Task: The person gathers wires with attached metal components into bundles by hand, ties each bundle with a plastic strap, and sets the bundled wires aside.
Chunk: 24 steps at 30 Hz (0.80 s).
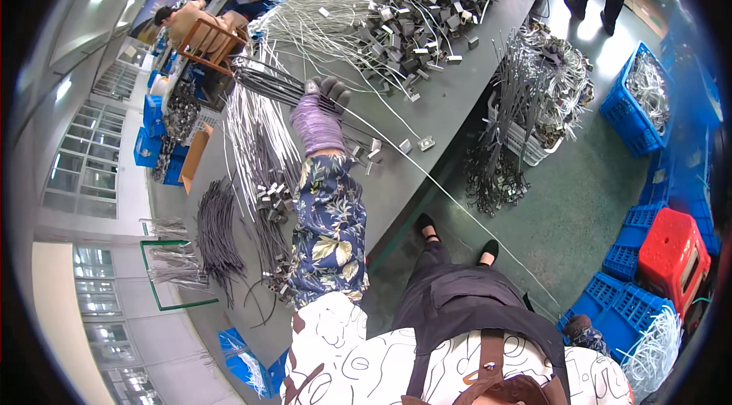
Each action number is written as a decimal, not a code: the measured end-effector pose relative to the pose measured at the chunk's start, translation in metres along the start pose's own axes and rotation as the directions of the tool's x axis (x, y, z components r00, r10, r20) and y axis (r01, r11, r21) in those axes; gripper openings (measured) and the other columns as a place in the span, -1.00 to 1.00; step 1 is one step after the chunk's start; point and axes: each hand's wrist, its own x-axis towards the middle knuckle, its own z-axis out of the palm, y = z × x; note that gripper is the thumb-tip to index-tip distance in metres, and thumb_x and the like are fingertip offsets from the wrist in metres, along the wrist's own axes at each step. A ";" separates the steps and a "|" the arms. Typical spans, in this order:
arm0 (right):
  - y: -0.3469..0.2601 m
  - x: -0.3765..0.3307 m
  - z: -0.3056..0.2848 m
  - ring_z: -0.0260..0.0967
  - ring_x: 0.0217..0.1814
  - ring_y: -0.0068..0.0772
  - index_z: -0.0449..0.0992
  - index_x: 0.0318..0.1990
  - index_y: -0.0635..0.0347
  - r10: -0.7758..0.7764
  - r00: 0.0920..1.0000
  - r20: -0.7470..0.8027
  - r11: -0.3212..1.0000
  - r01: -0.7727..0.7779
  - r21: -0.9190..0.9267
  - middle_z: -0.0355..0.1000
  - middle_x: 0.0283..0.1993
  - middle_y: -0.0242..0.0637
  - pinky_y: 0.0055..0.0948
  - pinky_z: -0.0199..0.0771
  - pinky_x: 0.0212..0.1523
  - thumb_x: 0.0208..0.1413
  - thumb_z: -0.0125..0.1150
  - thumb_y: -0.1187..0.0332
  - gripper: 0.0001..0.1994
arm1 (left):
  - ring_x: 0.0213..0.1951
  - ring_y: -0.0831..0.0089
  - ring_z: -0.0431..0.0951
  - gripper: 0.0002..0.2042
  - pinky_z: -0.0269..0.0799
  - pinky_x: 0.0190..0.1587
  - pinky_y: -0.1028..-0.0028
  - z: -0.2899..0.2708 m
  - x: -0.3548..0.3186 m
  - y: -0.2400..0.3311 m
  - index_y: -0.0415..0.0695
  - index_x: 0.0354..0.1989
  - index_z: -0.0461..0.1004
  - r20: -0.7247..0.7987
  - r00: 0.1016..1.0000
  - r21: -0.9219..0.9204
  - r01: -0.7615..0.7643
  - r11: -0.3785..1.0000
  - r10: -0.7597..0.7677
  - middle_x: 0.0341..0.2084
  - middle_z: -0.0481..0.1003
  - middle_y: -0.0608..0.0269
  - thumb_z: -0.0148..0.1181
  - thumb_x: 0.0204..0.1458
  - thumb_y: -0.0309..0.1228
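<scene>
Left hand [324,104], gloved, grip closed on thin white cable [396,147] near clip pile [415,12] on bench [450,104]; pull straight to avoid snagging; right hand unseen.

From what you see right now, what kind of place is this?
Probably a factory assembly workshop: a long grey worktable heaped with white cables and small metal clips, blue plastic crates of parts on the green floor, and another worker seated nearby.

One head-worn fisheye looks steeply down, seemingly tilted, onto the workbench [450,111] close below.
</scene>
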 end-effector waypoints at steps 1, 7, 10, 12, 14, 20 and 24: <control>-0.003 -0.005 -0.003 0.52 -0.20 -0.31 0.63 -0.28 0.08 -0.008 1.000 -0.006 1.000 0.008 0.001 0.56 -0.26 -0.18 -0.35 0.51 -0.11 -0.33 0.41 0.20 -0.65 | -0.33 0.17 0.58 -0.81 0.59 -0.28 0.18 0.007 -0.005 0.000 -0.16 -0.20 0.40 -0.078 0.997 0.067 -0.019 0.998 0.024 -0.32 0.54 0.02 0.03 0.17 -0.30; 0.021 0.002 0.016 0.51 -0.35 -0.26 0.62 -0.34 0.18 -0.019 0.999 -0.038 0.983 0.025 0.181 0.56 -0.36 -0.16 -0.36 0.49 -0.23 -0.36 0.40 0.26 -0.67 | -0.43 0.30 0.56 -0.79 0.58 -0.39 0.35 0.040 -0.048 -0.045 -0.18 -0.27 0.42 -0.147 0.978 0.459 -0.066 0.886 0.149 -0.41 0.54 0.09 0.04 0.17 -0.27; -0.044 -0.049 -0.018 0.51 -0.36 -0.25 0.61 -0.32 0.21 -0.089 0.982 -0.168 0.924 0.144 0.354 0.55 -0.37 -0.12 -0.34 0.49 -0.25 -0.37 0.42 0.25 -0.64 | -0.38 0.48 0.56 -0.73 0.46 -0.37 0.54 0.038 -0.117 -0.101 -0.17 -0.37 0.55 0.004 0.979 0.553 0.170 0.816 -0.206 -0.47 0.56 0.27 0.21 0.03 -0.18; -0.060 -0.047 -0.024 0.51 -0.35 -0.27 0.60 -0.30 0.23 -0.137 0.968 -0.212 0.920 0.204 0.334 0.55 -0.38 -0.12 -0.34 0.49 -0.26 -0.36 0.42 0.25 -0.62 | -0.33 0.42 0.52 -0.62 0.44 -0.18 0.44 0.032 -0.172 -0.147 -0.22 -0.31 0.52 0.191 0.896 0.660 0.185 0.728 -0.401 -0.44 0.54 0.22 0.15 0.06 -0.08; -0.068 -0.034 -0.030 0.51 -0.33 -0.28 0.57 -0.25 0.27 -0.194 0.953 -0.231 0.916 0.261 0.306 0.54 -0.37 -0.10 -0.34 0.49 -0.26 -0.34 0.40 0.25 -0.59 | -0.30 0.39 0.52 -0.67 0.44 -0.17 0.40 0.034 -0.181 -0.153 -0.24 -0.29 0.52 0.183 0.889 0.586 0.244 0.772 -0.420 -0.43 0.54 0.24 0.15 0.08 -0.15; -0.140 -0.023 -0.084 0.51 -0.28 -0.27 0.57 -0.23 0.28 -0.290 0.900 -0.325 0.891 0.378 0.253 0.55 -0.31 -0.09 -0.35 0.49 -0.22 -0.29 0.39 0.26 -0.60 | -0.48 0.51 0.50 -0.70 0.42 -0.40 0.55 0.028 -0.109 -0.044 -0.19 -0.36 0.47 -0.129 0.976 0.491 -0.092 0.866 0.176 -0.49 0.51 0.26 0.12 0.12 -0.15; -0.301 -0.062 -0.157 0.45 -0.25 -0.37 0.55 -0.22 0.28 -0.500 0.760 -0.415 0.676 0.642 0.362 0.52 -0.29 -0.18 -0.41 0.44 -0.20 -0.19 0.34 0.28 -0.65 | -0.54 0.62 0.44 -0.81 0.36 -0.46 0.60 -0.002 -0.126 -0.084 -0.18 -0.37 0.53 -0.119 0.992 0.803 0.069 0.593 0.046 -0.57 0.50 0.36 0.24 0.04 -0.29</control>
